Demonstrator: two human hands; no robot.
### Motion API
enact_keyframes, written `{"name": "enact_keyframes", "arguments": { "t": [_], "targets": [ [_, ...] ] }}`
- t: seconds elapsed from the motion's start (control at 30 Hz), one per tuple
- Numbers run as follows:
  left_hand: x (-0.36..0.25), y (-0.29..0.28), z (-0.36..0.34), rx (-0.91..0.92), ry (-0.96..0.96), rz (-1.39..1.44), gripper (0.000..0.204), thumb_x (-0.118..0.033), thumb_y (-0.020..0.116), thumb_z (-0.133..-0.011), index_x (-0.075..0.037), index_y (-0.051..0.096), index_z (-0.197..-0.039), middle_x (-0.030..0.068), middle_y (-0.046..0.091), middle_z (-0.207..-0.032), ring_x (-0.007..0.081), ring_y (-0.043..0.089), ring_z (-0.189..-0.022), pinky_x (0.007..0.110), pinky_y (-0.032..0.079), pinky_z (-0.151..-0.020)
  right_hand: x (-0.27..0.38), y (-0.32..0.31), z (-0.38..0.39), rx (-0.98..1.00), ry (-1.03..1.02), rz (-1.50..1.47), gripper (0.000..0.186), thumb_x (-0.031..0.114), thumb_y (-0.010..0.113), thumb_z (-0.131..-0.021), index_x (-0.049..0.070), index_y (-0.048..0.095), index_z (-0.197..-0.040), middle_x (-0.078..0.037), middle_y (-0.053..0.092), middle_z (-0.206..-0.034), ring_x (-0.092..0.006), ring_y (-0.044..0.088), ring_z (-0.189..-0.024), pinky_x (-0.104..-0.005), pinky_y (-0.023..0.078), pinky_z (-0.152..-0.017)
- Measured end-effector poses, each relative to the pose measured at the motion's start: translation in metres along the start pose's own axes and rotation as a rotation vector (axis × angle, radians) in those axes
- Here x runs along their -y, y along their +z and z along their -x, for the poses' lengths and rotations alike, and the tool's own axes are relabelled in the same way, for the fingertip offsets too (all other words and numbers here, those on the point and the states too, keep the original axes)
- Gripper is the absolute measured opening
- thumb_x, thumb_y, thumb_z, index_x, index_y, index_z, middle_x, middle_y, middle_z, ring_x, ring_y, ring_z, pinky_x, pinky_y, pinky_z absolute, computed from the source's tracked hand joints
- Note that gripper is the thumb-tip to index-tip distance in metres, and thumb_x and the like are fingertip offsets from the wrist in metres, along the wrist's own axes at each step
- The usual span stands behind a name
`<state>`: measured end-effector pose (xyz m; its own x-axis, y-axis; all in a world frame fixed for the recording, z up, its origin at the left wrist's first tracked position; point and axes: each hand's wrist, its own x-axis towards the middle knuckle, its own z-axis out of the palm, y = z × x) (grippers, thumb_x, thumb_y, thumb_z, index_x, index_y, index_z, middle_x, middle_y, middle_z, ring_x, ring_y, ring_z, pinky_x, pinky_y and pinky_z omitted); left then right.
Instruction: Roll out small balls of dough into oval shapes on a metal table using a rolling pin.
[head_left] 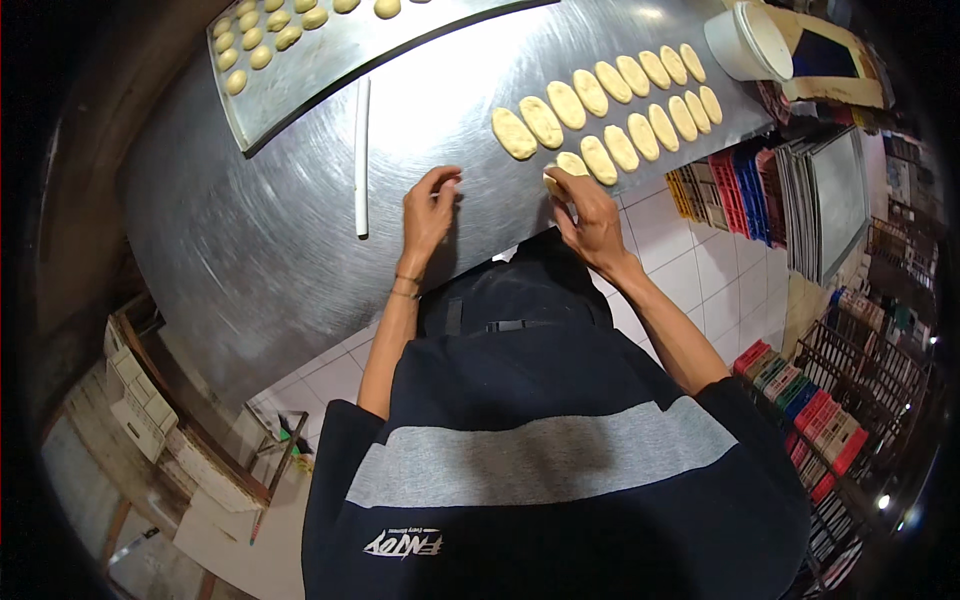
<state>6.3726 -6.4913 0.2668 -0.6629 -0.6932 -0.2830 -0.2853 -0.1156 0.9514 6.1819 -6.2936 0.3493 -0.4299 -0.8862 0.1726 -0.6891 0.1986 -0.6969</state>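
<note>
One broad, gray metal counter [250, 240], scored with curving scratches and bright with glare, fills the far part of the scene. A metal tray [295, 90] rests at its far left, and a white bucket [728, 48] stands at its far right. A slim white rod [362, 160] lies between the tray and the worker's left hand [428, 215], raised over the counter with its grip open, fingers loosely curled, and nothing visible in it. The right hand [595, 228] reaches to the near row's left end, fingers on a dough piece [572, 161] they partly hide; whether that grip is closed on it cannot be told. Seventeen dough ovals [598, 160], the half-covered one included, slant across the right of the counter toward the bucket, nine in the far row and eight in the near, set side by side. They are pale yellow, flattened and elongated, with rounded ends and slightly uneven tops. Smallest are the dough balls [261, 57] grouped on the tray, plump, rounded and yellow.
</note>
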Motion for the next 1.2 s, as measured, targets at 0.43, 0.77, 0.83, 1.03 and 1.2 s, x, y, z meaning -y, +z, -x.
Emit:
{"name": "enact_keyframes", "arguments": {
  "t": [0.43, 0.77, 0.83, 1.03, 1.2],
  "targets": [
    [0.003, 0.129, -0.058, 0.287, 0.563, -0.561, 0.007, -0.005, 0.065, -0.095, 0.002, 0.065, -0.095, 0.0194, 0.060, -0.088, 0.0411, 0.063, -0.093, 0.050, 0.051, -0.075, -0.073, 0.008, 0.029, 0.204, 0.014, 0.128, 0.036, -0.011, 0.065, -0.074, 0.000, 0.073, -0.108, -0.014, 0.070, -0.114, -0.0356, 0.063, -0.111, -0.0457, 0.054, -0.088],
    [-0.015, 0.064, -0.039, -0.054, 0.011, -0.352, 0.035, -0.011, 0.058, -0.106, 0.001, 0.068, -0.138, 0.0217, 0.071, -0.133, 0.0370, 0.067, -0.126, 0.039, 0.054, -0.103, -0.083, -0.067, -0.004, 0.565, 0.368, -0.216, 0.024, 0.003, 0.062, -0.092, -0.001, 0.075, -0.112, -0.024, 0.076, -0.113, -0.0415, 0.073, -0.100, -0.0466, 0.057, -0.087],
    [-0.008, 0.022, -0.053, -0.556, 0.084, -0.515, 0.042, -0.015, 0.059, -0.107, 0.005, 0.060, -0.144, 0.0217, 0.064, -0.144, 0.0376, 0.057, -0.139, 0.048, 0.044, -0.114, -0.104, -0.074, -0.047, 0.520, 0.393, -0.153, 0.022, 0.004, 0.060, -0.096, -0.002, 0.075, -0.112, -0.023, 0.076, -0.105, -0.0414, 0.074, -0.093, -0.0455, 0.057, -0.082],
    [0.034, -0.022, -0.083, -0.760, -0.133, -1.201, 0.057, -0.018, 0.056, -0.103, 0.000, 0.044, -0.155, 0.0231, 0.043, -0.163, 0.0420, 0.034, -0.154, 0.056, 0.026, -0.123, -0.143, -0.030, -0.235, 0.293, 0.204, -0.246, 0.030, 0.011, 0.059, -0.099, 0.000, 0.075, -0.122, -0.020, 0.079, -0.105, -0.0300, 0.077, -0.086, -0.0394, 0.059, -0.079],
    [0.043, -0.020, -0.082, -0.854, -0.115, -1.136, 0.052, -0.019, 0.058, -0.101, 0.000, 0.052, -0.149, 0.0224, 0.044, -0.163, 0.0376, 0.036, -0.155, 0.051, 0.027, -0.122, -0.123, 0.064, -0.399, 0.288, -0.240, -0.068, 0.038, 0.019, 0.063, -0.099, 0.006, 0.070, -0.133, -0.020, 0.073, -0.123, -0.0366, 0.070, -0.113, -0.0461, 0.056, -0.099]
  ]
}}
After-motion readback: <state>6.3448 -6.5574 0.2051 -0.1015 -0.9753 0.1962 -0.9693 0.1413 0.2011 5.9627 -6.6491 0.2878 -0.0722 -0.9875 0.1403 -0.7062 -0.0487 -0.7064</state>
